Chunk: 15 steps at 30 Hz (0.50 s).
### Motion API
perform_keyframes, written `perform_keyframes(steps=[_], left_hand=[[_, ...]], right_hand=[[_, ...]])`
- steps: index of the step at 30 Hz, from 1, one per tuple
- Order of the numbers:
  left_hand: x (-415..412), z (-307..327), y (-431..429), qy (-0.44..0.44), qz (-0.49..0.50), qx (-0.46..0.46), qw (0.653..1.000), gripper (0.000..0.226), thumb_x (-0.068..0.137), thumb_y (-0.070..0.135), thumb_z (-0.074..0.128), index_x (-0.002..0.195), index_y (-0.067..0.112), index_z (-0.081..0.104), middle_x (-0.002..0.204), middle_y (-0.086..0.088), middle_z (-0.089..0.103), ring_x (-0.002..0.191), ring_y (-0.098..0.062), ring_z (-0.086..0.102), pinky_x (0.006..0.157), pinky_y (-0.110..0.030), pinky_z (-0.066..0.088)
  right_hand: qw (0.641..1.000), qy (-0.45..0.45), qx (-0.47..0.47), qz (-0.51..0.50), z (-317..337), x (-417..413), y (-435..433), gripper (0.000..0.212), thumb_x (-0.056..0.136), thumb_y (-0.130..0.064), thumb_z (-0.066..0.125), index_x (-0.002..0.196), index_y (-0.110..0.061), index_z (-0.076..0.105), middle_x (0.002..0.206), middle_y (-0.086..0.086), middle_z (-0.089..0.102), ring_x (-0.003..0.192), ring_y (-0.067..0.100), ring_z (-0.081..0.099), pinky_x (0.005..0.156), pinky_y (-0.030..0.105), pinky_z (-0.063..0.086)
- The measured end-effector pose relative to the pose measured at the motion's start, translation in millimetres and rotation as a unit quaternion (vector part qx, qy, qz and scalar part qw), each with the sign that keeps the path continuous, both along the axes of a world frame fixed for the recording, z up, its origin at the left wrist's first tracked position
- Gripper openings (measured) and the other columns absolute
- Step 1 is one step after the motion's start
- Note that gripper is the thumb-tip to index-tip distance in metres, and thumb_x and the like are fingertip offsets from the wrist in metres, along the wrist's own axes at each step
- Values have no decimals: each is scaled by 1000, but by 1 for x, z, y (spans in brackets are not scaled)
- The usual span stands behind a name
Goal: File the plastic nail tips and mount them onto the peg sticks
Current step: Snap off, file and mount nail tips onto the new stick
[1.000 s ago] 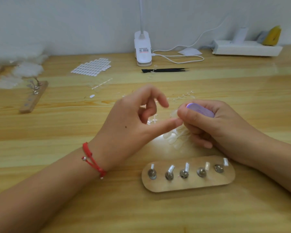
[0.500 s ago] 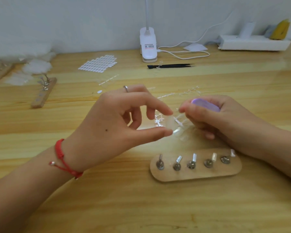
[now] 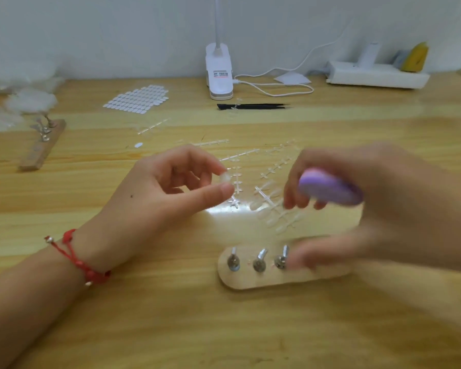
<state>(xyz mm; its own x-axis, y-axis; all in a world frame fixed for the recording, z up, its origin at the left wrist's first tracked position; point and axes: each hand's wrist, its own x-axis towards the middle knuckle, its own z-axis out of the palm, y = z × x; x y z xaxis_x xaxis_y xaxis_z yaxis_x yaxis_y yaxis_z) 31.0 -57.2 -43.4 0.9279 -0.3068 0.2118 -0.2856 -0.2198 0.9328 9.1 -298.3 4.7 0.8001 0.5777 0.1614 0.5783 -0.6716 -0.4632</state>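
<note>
Your left hand (image 3: 155, 198) is raised above the bench (image 3: 144, 328), left of centre, palm turned to the right. Its fingers (image 3: 197, 161) are curled, and the tip of the index finger and the thumb pinch one clear nail tip (image 3: 224, 178) between them. The tip stands out to the right of the pinch and touches nothing else.

Your right hand (image 3: 370, 209) is to the right and badly blurred. Its fingers are curled round a purple file (image 3: 330, 189), which lies across them with its rounded end pointing left, well apart from the pinched nail tip. The blur hides how the thumb lies.

The peg board (image 3: 250, 282) lies flat on the near side of the bench, below the right hand. Three metal peg sticks (image 3: 233, 261) show at its left end. The right hand covers the rest.

Loose clear nail tips on strips (image 3: 274, 211) lie on the bench between your two hands and beyond them.

A red bracelet (image 3: 77, 258) is on your left wrist. At the far edge of the bench stand a white lamp base (image 3: 220, 73) and a white power strip (image 3: 375, 75), with black tweezers (image 3: 253, 106) just in front of the lamp. At far left are a sheet of white tabs (image 3: 137, 98) and a second wooden board (image 3: 44, 145).
</note>
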Motion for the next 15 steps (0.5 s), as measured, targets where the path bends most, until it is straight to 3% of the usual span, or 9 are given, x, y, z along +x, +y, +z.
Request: perform_keyframes(steps=[2, 4, 6, 11, 13, 15], left_hand=[[2, -1, 0, -1, 13, -7, 1000, 31, 61, 49, 73, 84, 28, 69, 73, 8, 58, 64, -3, 52, 57, -14, 40], [2, -2, 0, -6, 18, -12, 1000, 31, 61, 49, 73, 84, 28, 69, 71, 12, 57, 63, -1, 52, 56, -13, 40], [1, -1, 1, -8, 17, -13, 1000, 30, 62, 48, 73, 84, 29, 69, 70, 13, 56, 62, 0, 52, 55, -12, 40], [1, -2, 5, -3, 21, -24, 999, 28, 61, 47, 73, 83, 29, 69, 68, 13, 55, 62, -2, 50, 55, -13, 39], [1, -2, 5, -2, 22, -26, 999, 28, 61, 47, 73, 83, 29, 69, 67, 13, 55, 61, -2, 50, 55, -11, 39], [2, -3, 5, -2, 19, -26, 999, 28, 61, 48, 73, 83, 30, 69, 67, 13, 56, 61, -2, 50, 56, -11, 40]], right_hand=[[989, -70, -123, 35, -8, -14, 8, 53, 59, -77, 55, 94, -38, 56, 86, -19, 63, 84, 2, 53, 57, 25, 49], [975, -99, -178, 88, -14, -21, 15, 41, 62, -60, 60, 93, -33, 58, 84, -18, 64, 82, 3, 52, 57, 28, 51], [971, -101, -189, 110, -15, -22, 21, 30, 65, -43, 67, 91, -29, 58, 83, -14, 65, 85, 9, 58, 62, 29, 51], [965, -76, -157, 198, -17, -20, 21, 13, 83, -27, 53, 95, -31, 55, 99, -15, 66, 111, 10, 55, 92, 27, 39], [948, -132, -175, 231, -20, -22, 9, 23, 85, -22, 60, 96, -37, 47, 107, -21, 66, 125, 7, 51, 104, 31, 32], [947, -159, -161, 227, -18, -26, -8, 24, 93, -24, 52, 94, -42, 35, 117, -27, 64, 134, 5, 44, 110, 34, 30]])
